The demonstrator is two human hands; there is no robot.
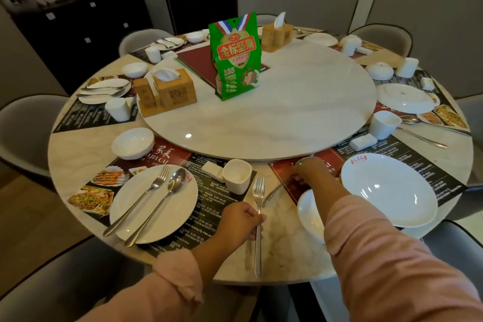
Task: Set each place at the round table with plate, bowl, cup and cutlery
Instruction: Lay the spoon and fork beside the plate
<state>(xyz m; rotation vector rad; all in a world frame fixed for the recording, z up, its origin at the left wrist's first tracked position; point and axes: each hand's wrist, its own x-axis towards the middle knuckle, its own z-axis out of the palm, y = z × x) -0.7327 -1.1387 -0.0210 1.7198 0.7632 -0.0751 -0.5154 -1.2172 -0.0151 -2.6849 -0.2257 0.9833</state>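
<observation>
Fork (257,253) gripped by the left hand (244,219) above the table (282,251) — right hand (303,172) on the red placemat (283,171), grip unclear.

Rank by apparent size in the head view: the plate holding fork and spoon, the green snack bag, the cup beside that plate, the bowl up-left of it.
1. plate
2. green snack bag, close behind; it sits farther off, so unsure
3. bowl and cup look alike; not ranked
</observation>
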